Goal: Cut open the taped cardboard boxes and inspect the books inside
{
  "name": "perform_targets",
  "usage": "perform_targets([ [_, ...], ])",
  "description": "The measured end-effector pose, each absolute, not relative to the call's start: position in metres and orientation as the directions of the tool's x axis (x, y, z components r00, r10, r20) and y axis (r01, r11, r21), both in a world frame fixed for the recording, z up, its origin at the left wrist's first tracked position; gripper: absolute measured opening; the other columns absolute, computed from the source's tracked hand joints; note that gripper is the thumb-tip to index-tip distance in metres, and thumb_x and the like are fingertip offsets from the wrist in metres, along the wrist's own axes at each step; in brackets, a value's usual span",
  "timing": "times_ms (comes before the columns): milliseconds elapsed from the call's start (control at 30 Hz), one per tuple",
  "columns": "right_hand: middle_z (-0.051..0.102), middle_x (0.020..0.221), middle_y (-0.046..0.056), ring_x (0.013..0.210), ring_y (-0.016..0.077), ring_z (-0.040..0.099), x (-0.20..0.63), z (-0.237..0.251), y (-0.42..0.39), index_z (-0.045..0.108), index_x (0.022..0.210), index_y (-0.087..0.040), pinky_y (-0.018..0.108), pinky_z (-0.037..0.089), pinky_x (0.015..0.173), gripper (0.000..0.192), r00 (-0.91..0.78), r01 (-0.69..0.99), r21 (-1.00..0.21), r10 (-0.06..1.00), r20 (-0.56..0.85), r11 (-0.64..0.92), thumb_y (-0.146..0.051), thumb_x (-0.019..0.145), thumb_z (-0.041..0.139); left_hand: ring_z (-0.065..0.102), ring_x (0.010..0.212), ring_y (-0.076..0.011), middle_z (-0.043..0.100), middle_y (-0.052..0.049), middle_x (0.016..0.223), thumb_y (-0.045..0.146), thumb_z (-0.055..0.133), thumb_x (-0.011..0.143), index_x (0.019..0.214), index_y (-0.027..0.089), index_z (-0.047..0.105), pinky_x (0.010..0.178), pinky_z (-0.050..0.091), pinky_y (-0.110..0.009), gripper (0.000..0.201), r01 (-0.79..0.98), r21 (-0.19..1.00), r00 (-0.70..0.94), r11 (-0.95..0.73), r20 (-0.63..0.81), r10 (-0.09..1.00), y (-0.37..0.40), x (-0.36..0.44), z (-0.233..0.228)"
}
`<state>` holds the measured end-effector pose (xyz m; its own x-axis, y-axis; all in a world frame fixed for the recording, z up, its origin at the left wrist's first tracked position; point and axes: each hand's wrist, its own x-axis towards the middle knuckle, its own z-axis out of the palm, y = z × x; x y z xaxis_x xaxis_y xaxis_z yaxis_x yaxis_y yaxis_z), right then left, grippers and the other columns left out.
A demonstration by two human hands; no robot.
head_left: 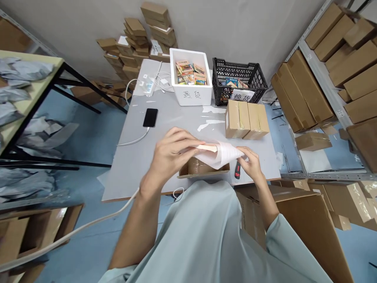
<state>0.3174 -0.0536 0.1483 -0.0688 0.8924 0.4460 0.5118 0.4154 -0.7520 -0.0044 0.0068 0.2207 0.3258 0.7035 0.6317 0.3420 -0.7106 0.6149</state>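
In the head view, my left hand (171, 153) grips a thin, pale, book-like item (207, 147) by its left end, fingers above and thumb below. A white foam sleeve (229, 154) surrounds the item's right part. The sleeve's right corner is pinched between the thumb and fingers of my right hand (251, 162). Both hands hold this above an opened cardboard box (183, 171) at the table's front edge; brown taped cardboard shows inside it. A red and black utility knife (237, 170) lies just left of my right hand. The item's cover is hidden.
On the grey table (132, 169) stand a white foam bin (191, 95) and a black crate (240, 74), both holding colourful booklets. Two taped cartons (246, 120) sit at right. A phone (150, 117) on a cable and a power strip (149, 85) lie at left. Loaded shelves (312, 63) flank the right.
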Motion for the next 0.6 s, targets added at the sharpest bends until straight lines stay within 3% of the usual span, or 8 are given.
perform_targets([
  [100, 0.091, 0.112, 0.008, 0.103, 0.0292, 0.086, 0.318, 0.144, -0.046, 0.091, 0.111, -0.03, 0.046, 0.071, 0.096, 0.02, -0.039, 0.491, -0.762, 0.884, 0.466, 0.423, -0.038, 0.106, 0.074, 0.077, 0.1, -0.024, 0.085, -0.003, 0.101, 0.037, 0.083, 0.108, 0.115, 0.037, 0.093, 0.096, 0.067, -0.043, 0.012, 0.325, 0.596, 0.236, -0.735, 0.701, 0.673, 0.006, -0.01, 0.219],
  [267, 0.092, 0.113, 0.009, 0.104, 0.0288, 0.087, 0.31, 0.138, -0.035, 0.094, 0.109, -0.028, 0.047, 0.072, 0.098, 0.024, 0.049, 0.438, -0.787, 0.862, 0.504, 0.435, -0.041, 0.108, 0.074, 0.078, 0.124, -0.0257, 0.082, -0.004, 0.124, 0.042, 0.081, 0.109, 0.112, 0.036, 0.092, 0.11, 0.071, -0.049, 0.014, 0.348, 0.646, 0.149, -0.679, 0.677, 0.721, 0.001, -0.015, 0.214],
  [467, 0.09, 0.127, 0.01, 0.118, 0.0299, 0.085, 0.297, 0.137, -0.027, 0.094, 0.111, -0.03, 0.053, 0.07, 0.107, 0.023, 0.145, 0.417, -0.8, 0.838, 0.526, 0.431, -0.042, 0.109, 0.075, 0.077, 0.116, -0.0237, 0.073, -0.004, 0.104, 0.041, 0.083, 0.108, 0.109, 0.036, 0.093, 0.104, 0.074, -0.047, 0.011, 0.361, 0.657, 0.085, -0.662, 0.684, 0.725, -0.003, -0.021, 0.207],
  [600, 0.088, 0.122, 0.01, 0.115, 0.0282, 0.083, 0.295, 0.135, -0.024, 0.092, 0.111, -0.029, 0.05, 0.068, 0.106, 0.02, 0.145, 0.404, -0.81, 0.845, 0.515, 0.424, -0.041, 0.108, 0.076, 0.075, 0.108, -0.0224, 0.072, -0.003, 0.101, 0.044, 0.082, 0.108, 0.107, 0.036, 0.093, 0.108, 0.073, -0.051, 0.013, 0.368, 0.631, 0.089, -0.683, 0.707, 0.701, -0.004, -0.024, 0.208],
])
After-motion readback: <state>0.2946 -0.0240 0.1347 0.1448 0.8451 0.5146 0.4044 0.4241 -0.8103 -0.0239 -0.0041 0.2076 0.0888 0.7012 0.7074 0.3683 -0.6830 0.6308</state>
